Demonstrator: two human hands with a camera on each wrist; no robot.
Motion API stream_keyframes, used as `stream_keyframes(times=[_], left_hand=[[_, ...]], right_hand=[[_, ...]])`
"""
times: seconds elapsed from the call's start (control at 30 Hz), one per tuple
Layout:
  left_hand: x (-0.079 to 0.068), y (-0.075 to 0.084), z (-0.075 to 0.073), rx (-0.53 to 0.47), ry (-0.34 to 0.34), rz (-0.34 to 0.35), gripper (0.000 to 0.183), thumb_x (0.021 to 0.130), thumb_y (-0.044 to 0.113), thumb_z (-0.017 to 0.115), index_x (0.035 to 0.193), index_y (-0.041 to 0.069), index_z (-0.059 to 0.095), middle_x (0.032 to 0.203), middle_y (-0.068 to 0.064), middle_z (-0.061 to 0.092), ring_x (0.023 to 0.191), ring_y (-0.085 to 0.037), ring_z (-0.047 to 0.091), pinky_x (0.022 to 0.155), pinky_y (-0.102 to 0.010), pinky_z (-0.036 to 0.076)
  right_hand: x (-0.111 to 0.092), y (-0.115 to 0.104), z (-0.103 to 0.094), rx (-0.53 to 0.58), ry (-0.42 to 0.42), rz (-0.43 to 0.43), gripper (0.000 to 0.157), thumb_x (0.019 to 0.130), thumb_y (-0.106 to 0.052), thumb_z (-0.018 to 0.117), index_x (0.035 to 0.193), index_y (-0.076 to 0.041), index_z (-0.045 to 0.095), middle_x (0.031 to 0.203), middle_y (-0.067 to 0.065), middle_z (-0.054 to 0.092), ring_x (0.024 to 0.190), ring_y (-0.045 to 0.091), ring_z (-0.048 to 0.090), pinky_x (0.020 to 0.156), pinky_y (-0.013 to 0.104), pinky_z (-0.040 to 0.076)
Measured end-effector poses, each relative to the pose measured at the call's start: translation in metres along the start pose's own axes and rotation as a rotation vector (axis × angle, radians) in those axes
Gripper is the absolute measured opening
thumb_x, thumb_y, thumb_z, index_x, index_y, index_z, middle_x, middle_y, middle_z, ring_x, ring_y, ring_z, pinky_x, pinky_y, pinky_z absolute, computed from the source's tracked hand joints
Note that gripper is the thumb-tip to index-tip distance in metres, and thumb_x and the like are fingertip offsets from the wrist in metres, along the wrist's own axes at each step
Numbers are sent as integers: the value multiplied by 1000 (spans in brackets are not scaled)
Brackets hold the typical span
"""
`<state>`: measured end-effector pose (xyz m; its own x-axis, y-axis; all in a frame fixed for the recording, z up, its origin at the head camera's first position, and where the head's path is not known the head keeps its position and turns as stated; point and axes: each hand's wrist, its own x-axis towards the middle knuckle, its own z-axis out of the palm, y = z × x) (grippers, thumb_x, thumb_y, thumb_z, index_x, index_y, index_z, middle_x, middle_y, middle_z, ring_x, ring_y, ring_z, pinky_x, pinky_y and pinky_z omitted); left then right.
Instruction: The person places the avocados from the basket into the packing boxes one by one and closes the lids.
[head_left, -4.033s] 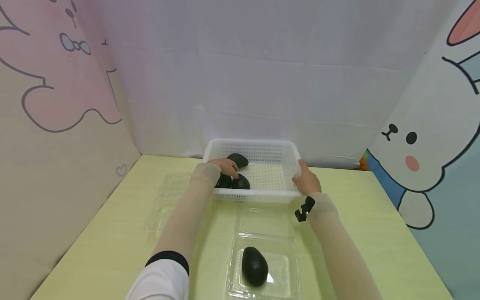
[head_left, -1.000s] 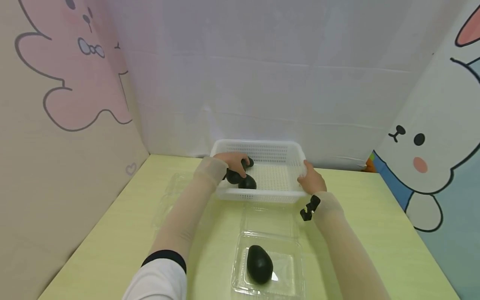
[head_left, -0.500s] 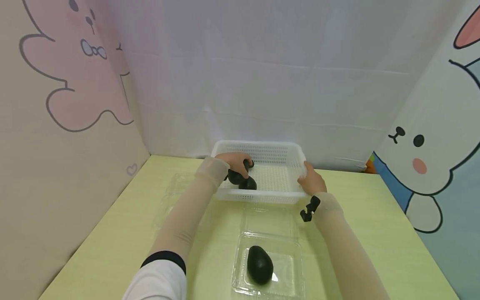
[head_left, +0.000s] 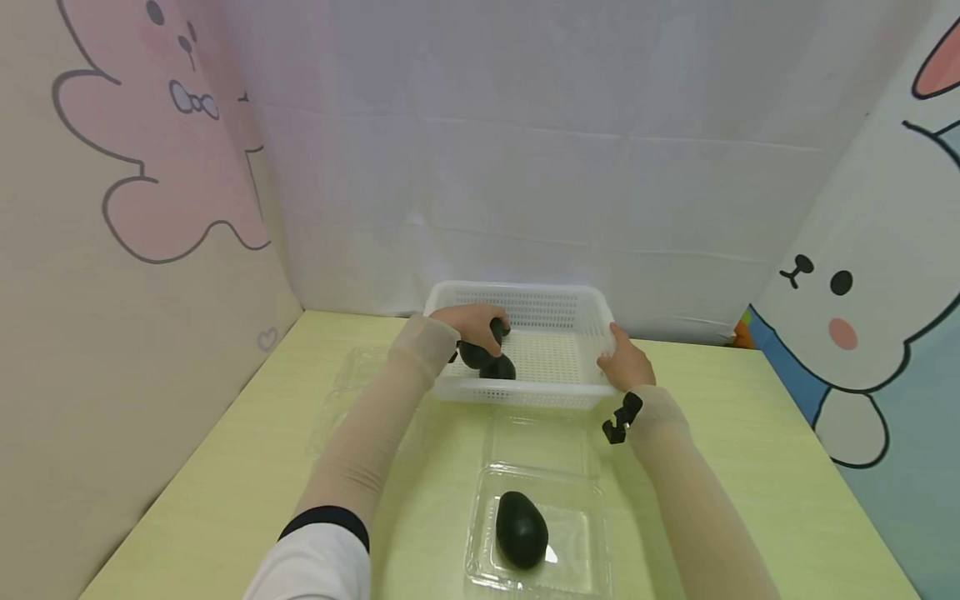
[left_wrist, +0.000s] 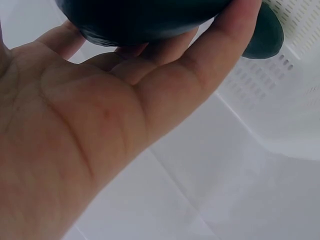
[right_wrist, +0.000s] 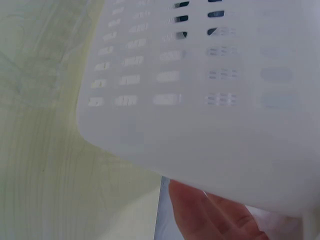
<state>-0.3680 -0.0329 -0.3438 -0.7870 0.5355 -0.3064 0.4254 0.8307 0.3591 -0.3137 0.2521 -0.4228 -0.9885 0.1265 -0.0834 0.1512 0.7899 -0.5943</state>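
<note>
Both hands at the white basket (head_left: pixel 540 390), rear of bench (head_left: pixel 787 500). Left hand (head_left: pixel 471 323) inside the basket's left half, thumb and fingers bent round a dark green fruit (left_wrist: pixel 145 20), parted only by its width. Second fruit (head_left: pixel 498 367) near the front wall; more dark skin shows about the left hand, count there unclear. Right hand (head_left: pixel 627 360) grips the basket's right end, fingers bent, partly hidden by it in the right wrist view. Nearer: open clear container (head_left: pixel 577 517), one egg-shaped fruit (head_left: pixel 521 531) in its tray. Another clear container (head_left: pixel 337 407) to the left, partly behind the left sleeve (head_left: pixel 367 454).
</note>
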Motion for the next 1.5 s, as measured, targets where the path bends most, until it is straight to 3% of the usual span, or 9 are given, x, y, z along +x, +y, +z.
stream_keyframes(times=[0.13,0.27,0.63,1.5], left_hand=[[-3,3,0,10,15,14,53,84,27,72,134,24,53,136,-1,51,110,-18,52,85,-34,48],[-7,4,2,-3,27,40,52,85,25,69,134,20,52,134,-3,52,103,-17,55,79,-30,50],[-6,3,0,-89,-1,73,49,86,23,70,132,20,51,125,-3,53,91,-18,59,69,-29,52],[-14,7,-9,-149,-12,95,54,86,27,70,136,25,49,126,-3,51,88,-18,60,70,-32,52]], right_hand=[[2,0,0,0,-5,-2,72,97,-17,49,156,-8,9,139,32,44,104,42,57,83,52,47],[2,0,0,4,-6,-1,72,97,-17,49,156,-8,9,140,32,43,105,43,57,84,52,46],[4,1,-2,15,-14,4,72,97,-17,48,156,-9,8,141,32,42,103,41,57,81,50,47],[5,-1,-3,31,-25,16,74,97,-16,50,156,-10,7,145,31,38,109,42,54,86,52,45]])
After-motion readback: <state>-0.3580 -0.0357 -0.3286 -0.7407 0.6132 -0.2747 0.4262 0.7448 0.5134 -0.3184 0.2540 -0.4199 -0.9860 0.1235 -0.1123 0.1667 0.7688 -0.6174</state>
